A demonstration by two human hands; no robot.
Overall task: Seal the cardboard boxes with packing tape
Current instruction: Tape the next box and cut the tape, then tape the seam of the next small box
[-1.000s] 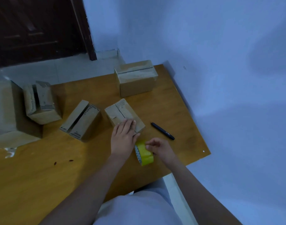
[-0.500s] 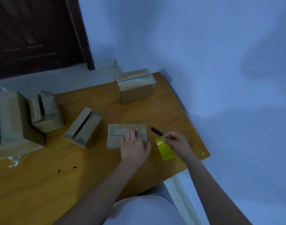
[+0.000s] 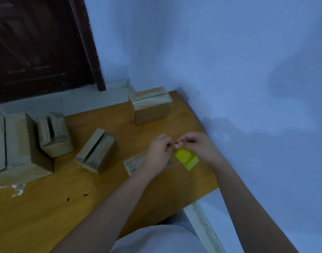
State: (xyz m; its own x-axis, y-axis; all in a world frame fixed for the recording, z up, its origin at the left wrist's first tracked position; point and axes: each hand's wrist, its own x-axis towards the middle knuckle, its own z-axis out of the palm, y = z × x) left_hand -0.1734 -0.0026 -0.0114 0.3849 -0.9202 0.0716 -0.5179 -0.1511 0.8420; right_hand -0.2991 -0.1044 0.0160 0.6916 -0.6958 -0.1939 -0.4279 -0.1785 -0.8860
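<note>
Right beside the small box (image 3: 136, 162), the yellow tape roll (image 3: 187, 157) sits under my hands. My left hand (image 3: 159, 150) and right hand (image 3: 198, 145) pinch something above it, maybe the sticky, thin tape end. I think the roll is light.

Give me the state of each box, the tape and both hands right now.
Box under hands: flat on table, flaps closed.
Far box: upright, closed.
Middle box: tilted, top seam gaping.
Left small box: tilted, flaps apart.
Big box: closed, seam visible.
Tape roll: held.
Left hand, right hand: fingers pinching at the roll.
</note>
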